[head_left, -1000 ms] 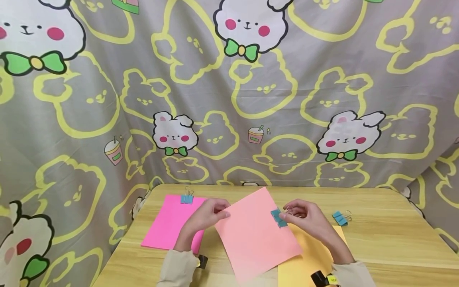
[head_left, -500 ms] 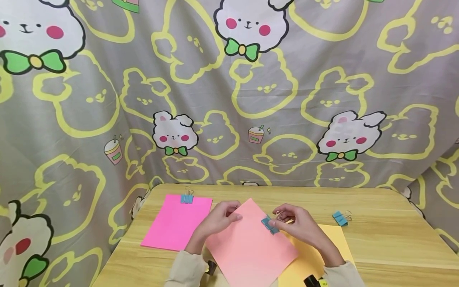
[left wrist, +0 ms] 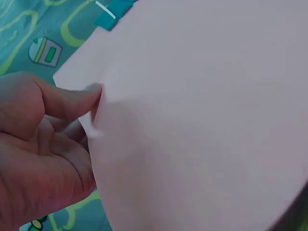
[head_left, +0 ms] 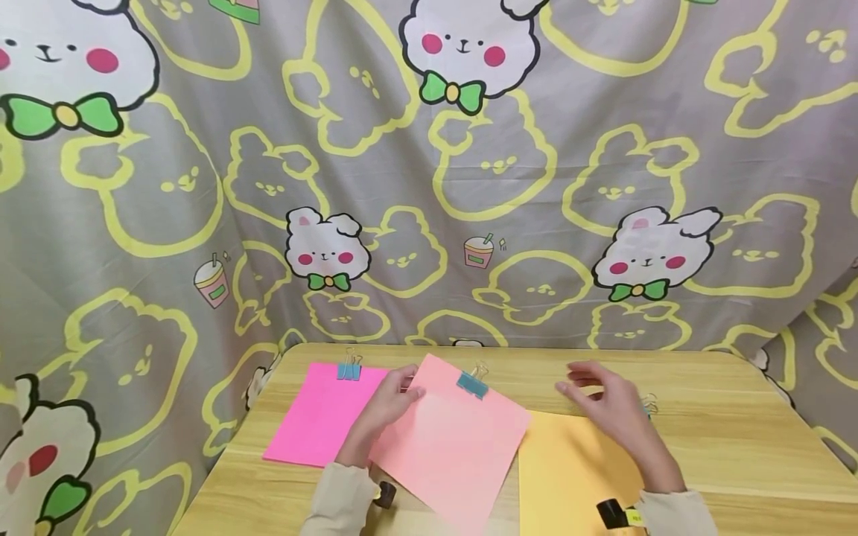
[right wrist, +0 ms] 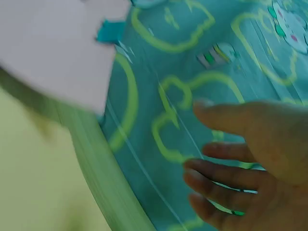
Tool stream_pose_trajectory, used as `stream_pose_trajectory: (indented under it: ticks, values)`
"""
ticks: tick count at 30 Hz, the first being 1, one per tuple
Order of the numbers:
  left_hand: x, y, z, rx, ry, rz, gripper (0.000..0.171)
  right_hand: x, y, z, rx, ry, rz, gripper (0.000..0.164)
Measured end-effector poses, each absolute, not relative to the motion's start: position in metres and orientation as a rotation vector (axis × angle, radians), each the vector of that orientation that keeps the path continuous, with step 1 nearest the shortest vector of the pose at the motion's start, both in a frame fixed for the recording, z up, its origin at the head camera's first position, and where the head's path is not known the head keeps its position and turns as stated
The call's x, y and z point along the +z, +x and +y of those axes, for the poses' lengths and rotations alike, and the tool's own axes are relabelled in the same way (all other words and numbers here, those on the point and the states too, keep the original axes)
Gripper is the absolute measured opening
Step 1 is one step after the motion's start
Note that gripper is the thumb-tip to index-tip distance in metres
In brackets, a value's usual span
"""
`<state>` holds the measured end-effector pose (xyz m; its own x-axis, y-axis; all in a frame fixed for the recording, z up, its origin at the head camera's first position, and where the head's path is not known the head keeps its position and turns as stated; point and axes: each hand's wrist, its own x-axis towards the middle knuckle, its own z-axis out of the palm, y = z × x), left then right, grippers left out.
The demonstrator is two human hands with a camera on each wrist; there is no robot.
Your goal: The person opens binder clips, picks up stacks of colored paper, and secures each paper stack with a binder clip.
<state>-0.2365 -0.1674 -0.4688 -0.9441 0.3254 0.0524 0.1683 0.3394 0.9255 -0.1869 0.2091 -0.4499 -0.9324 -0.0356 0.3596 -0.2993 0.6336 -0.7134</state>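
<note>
Head feed first: I have both hands in view, and the right one covers the most. The right grip [head_left: 610,398], with its wrist, hides most of a teal clip [head_left: 647,410]; I see little more than its wire loops and a sliver of blue, and cannot tell whether it touches the yellow paper [head_left: 570,469]. The yellow paper itself runs off the bottom of my view, its far right corner lost behind the hand. The magenta paper [head_left: 322,417] lies on the desk [head_left: 744,432] with a blue clip [head_left: 349,371] at its far edge; its right side goes under the left forearm and the pale pink paper [head_left: 456,439]. The pale pink paper's lowest corner is washed out near the bottom of the frame, so I cannot tell whether it touches the desk. Left grip [head_left: 395,398]: closed in a pinch at the pale pink paper's left edge, close to the top corner, thumb on the front face and fingers curled behind. My left-wrist feed shows a dent under the thumb; most fingers are hidden behind the sheet there. The paper is raised and tilted, extending rightward from that pinch, with a dark teal clip [head_left: 472,385] on its upper edge, near the thumb but apart from it. Right grip: fingers loosely parted, thumb well away from them, holding nothing, above the yellow paper's far edge, clear of the pale pink paper. Right-wrist feed is dim and blurred at lower left.
</note>
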Motion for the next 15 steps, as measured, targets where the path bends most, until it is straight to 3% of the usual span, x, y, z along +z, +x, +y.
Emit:
stream_pose_trajectory:
  ticks: [9,15]
  values:
    - [-0.482,-0.238,-0.170,1.758,0.227,2.375,0.027,-0.468,-0.183,0.282,0.929,0.007,-2.579,0.049]
    - [-0.489,-0.240,-0.169,1.649,0.122,2.491,0.037,-0.479,-0.183,0.305,0.909,-0.122,-2.652,0.055]
